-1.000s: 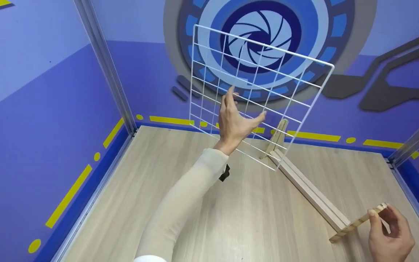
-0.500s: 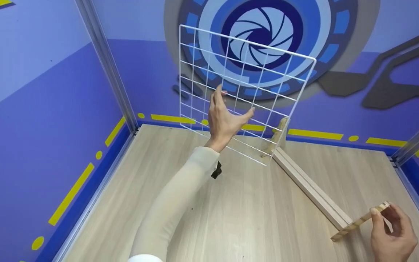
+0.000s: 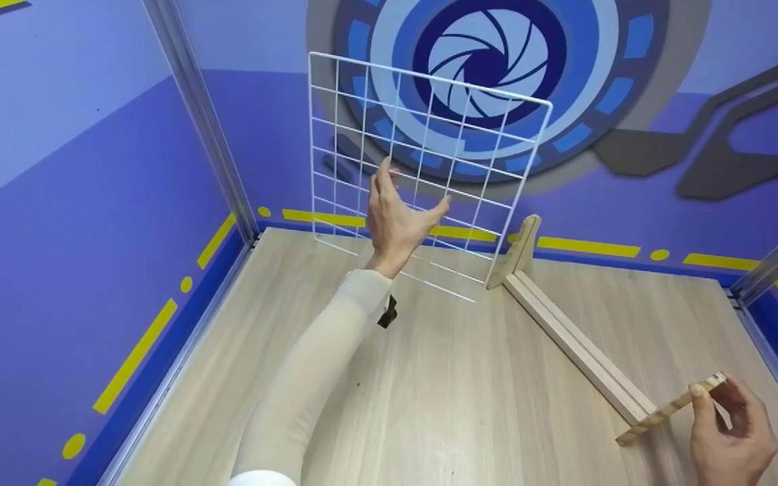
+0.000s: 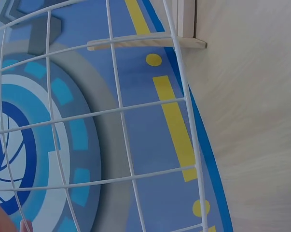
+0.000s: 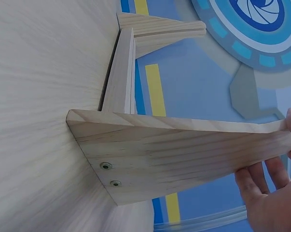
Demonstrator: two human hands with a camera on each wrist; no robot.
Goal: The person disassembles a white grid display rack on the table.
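A white wire grid panel hangs upright and tilted in front of the back wall. My left hand holds it near its middle, with thumb and fingers spread against the wires. At the lower left of the left wrist view, only fingertips show beside a wire. My right hand grips the upper end of a tapered wooden end board, thumb on its edge. That board belongs to a wooden stand, whose grooved bar runs to a second end board. The panel's lower right corner lies close to that far board.
The wood-grain tabletop meets a blue printed back wall. Metal corner posts stand at the left and right. Two screw heads show on the near end board.
My left hand has carried the wire grid panel to the left, so the far end board shows more fully. My right hand keeps its grip on the stand, nearly unmoved.
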